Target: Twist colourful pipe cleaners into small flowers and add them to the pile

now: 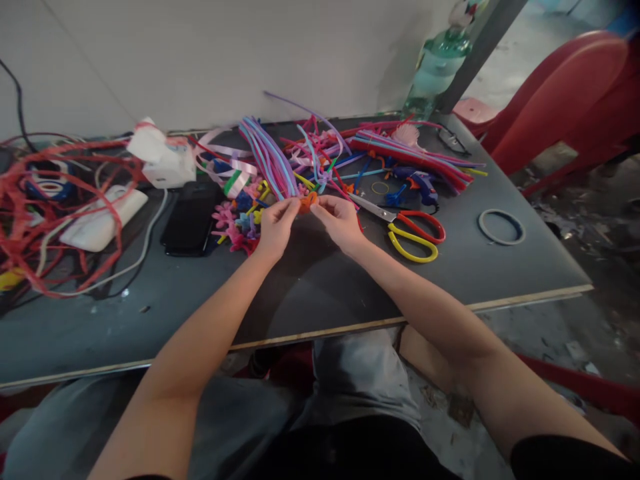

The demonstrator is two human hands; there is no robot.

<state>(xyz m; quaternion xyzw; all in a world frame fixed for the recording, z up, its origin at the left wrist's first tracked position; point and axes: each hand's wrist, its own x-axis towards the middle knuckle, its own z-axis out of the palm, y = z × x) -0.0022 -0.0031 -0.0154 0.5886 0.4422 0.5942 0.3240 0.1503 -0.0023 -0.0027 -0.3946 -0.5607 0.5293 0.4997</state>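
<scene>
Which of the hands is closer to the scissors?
The right hand, just left of the scissors. The left hand sits farther left, beyond the orange piece both pinch.

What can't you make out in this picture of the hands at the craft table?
Head view only.
Orange piece: mostly covered by the left hand and right hand pinching it, so its shape is unclear.
Green bottle: blurred, with its top cut off by the upper edge.
Small flower shapes: too small to make out, and partly behind the left hand.
Blue tool: partly behind the pipe cleaners.
</scene>
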